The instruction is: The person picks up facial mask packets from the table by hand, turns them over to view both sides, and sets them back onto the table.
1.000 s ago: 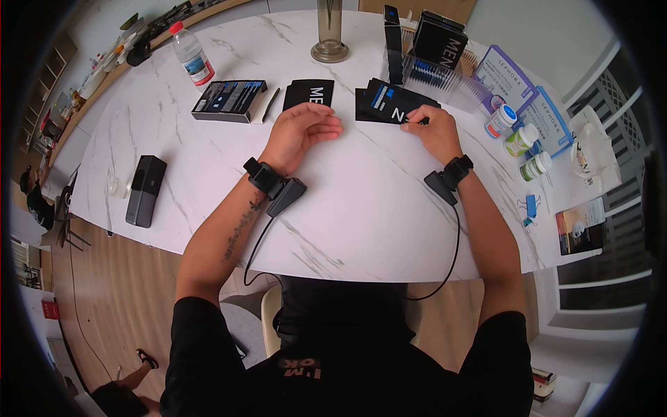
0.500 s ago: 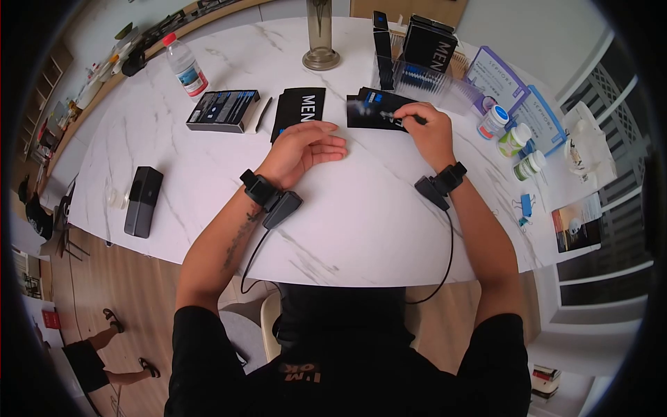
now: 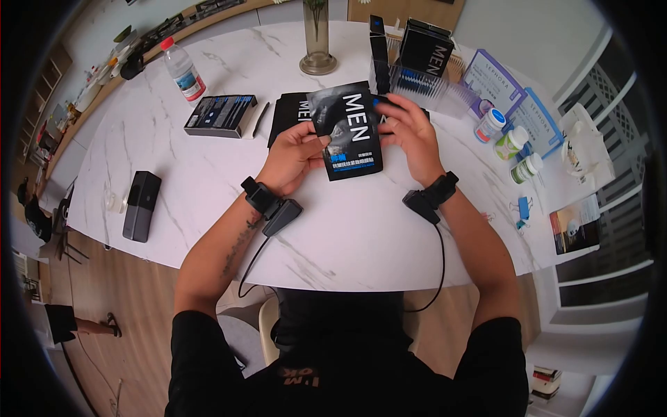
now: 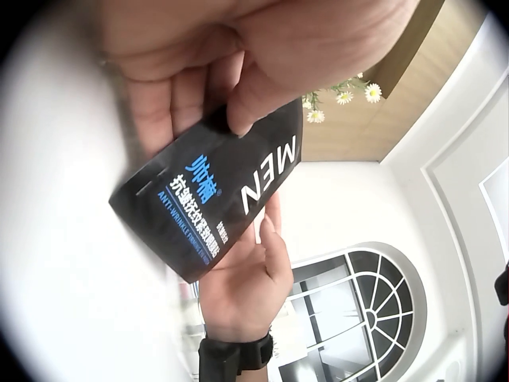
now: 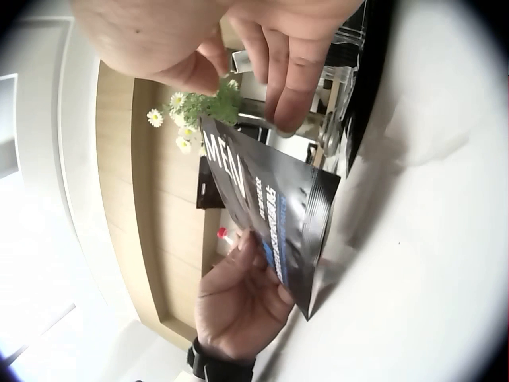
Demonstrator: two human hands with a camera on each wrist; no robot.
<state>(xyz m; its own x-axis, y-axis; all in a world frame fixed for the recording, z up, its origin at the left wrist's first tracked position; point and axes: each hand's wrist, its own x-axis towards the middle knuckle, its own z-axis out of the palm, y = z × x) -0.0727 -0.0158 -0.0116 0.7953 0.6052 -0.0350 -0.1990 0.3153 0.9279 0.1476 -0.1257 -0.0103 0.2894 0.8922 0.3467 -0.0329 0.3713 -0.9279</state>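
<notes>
A black sachet printed MEN (image 3: 356, 135) is raised over the table, tilted, between the two hands. My left hand (image 3: 295, 158) pinches its left edge, thumb on the front; the left wrist view shows that thumb on the sachet (image 4: 215, 191). Beside its right edge is my right hand (image 3: 415, 139), fingers spread, and the right wrist view shows those fingers (image 5: 290, 76) apart from the sachet (image 5: 274, 207). Behind the raised one, more black sachets (image 3: 281, 118) lie on the table at left, and others, partly hidden by the right hand, at right.
A black box (image 3: 219, 116) and a red-capped bottle (image 3: 183, 69) stand at left, near a dark grey case (image 3: 142, 206). A vase (image 3: 317, 42) is at the back. At right are a clear organizer (image 3: 434, 87) with MEN boxes, several pill bottles (image 3: 511, 142) and Sephora boxes (image 3: 492, 81).
One sachet has come up from the right-hand pile to between the hands. My left hand, loose before, now grips it; the fingers of my right hand have opened and spread.
</notes>
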